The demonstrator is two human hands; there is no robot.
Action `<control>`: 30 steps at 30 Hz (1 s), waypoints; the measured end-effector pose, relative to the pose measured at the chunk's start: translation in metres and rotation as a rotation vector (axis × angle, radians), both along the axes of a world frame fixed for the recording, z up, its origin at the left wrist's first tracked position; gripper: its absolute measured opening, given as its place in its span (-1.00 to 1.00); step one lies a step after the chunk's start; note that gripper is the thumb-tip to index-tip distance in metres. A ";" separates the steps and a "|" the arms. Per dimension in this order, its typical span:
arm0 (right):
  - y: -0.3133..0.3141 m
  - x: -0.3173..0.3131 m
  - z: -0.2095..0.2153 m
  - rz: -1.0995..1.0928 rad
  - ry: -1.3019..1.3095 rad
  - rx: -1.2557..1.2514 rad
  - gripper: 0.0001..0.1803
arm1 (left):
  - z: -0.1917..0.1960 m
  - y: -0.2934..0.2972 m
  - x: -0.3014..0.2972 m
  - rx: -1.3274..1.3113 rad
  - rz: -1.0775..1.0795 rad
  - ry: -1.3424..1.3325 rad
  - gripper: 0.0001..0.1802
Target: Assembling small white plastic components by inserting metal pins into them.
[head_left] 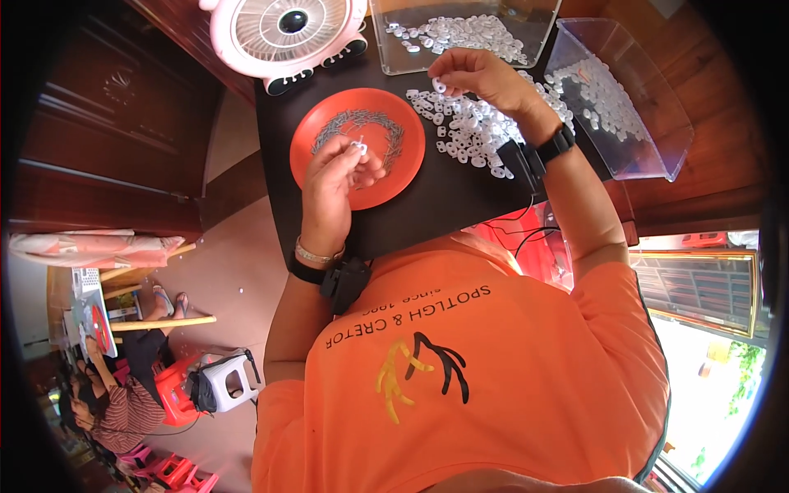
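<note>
My left hand (335,177) hovers over an orange plate (316,131) that holds several small grey metal pins, and pinches a small white plastic piece (359,147) between its fingertips. My right hand (477,78) reaches into a heap of small white plastic rings (464,131) on the black table (436,205) and holds one white ring (439,85) at its fingertips. Both wrists carry black strapped devices.
A pink desk fan (283,33) stands at the table's far left. Two clear plastic bins (612,99) with more white rings stand at the back and right. A person sits on the floor at lower left near a white stool (226,380) and red stools.
</note>
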State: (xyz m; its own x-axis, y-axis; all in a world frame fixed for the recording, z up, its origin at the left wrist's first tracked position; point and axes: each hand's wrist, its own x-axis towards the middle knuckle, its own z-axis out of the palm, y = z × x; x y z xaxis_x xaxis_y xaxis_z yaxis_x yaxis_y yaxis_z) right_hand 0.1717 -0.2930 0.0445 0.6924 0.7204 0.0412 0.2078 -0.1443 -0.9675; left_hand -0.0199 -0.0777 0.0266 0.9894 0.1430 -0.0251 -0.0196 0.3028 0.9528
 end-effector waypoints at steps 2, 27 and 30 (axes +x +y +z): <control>0.012 -0.018 0.004 0.002 0.076 0.081 -0.81 | 0.001 -0.002 0.006 -0.002 -0.017 -0.020 -0.80; 0.055 -0.098 -0.004 0.099 -0.527 0.155 -0.81 | -0.013 0.002 0.006 -0.410 -0.131 -0.090 -0.79; 0.057 -0.096 -0.006 0.136 -0.182 0.202 -0.86 | -0.015 0.002 0.005 -0.327 -0.135 -0.122 -0.79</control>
State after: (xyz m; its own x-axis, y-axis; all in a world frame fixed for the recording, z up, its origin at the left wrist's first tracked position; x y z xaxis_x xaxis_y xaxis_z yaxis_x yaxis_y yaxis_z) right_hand 0.0761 -0.2360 0.0387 0.5584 0.7705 0.3075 0.3845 0.0880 -0.9189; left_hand -0.0147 -0.0759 0.0118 0.9973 0.0148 0.0713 -0.0660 0.5987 0.7982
